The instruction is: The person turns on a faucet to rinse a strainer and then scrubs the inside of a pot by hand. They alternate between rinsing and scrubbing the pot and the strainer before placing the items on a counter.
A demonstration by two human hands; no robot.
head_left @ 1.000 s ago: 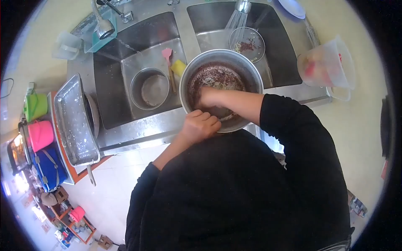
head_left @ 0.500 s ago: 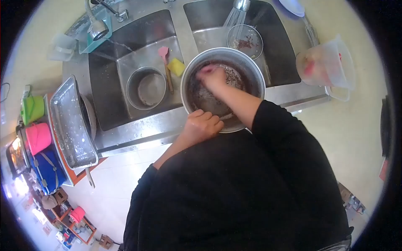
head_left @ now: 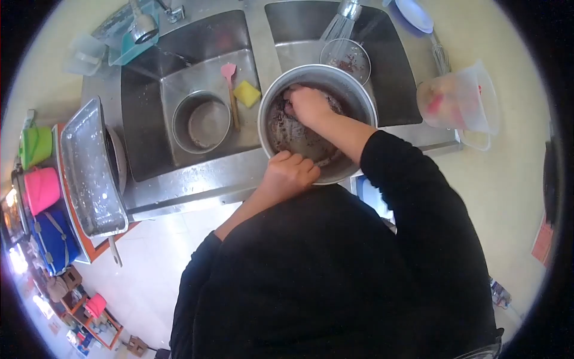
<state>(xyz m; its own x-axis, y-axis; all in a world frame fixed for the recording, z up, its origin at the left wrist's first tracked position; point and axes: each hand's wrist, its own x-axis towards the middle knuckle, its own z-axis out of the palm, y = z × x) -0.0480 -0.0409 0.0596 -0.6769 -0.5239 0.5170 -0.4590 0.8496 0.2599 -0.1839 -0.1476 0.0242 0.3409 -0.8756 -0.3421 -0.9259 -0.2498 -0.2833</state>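
A large metal pot (head_left: 360,99) rests tilted at the front edge of the sink, close to my body, with brown residue and suds inside. My left hand (head_left: 291,175) is closed over its near rim. Down inside the pot, my right hand (head_left: 309,106) presses against the far-left inner wall with curled fingers; what they hold is hidden. Left of the pot, in the left basin, lie a yellow sponge (head_left: 247,94), a pink-headed spatula (head_left: 228,73) with a wooden handle, and a smaller round metal pan (head_left: 201,122).
The right basin holds a large whisk (head_left: 342,29) and a round dish (head_left: 357,63) with brown bits. A translucent plastic jug (head_left: 463,102) stands right of the sink. The faucet (head_left: 142,27) is at upper left. A wet metal tray (head_left: 92,179) leans at the left.
My right hand, blurred earlier with something reddish at its fingers, now sits slightly higher against the pot's inner wall. My left hand keeps its hold on the rim. The view has shifted slightly.
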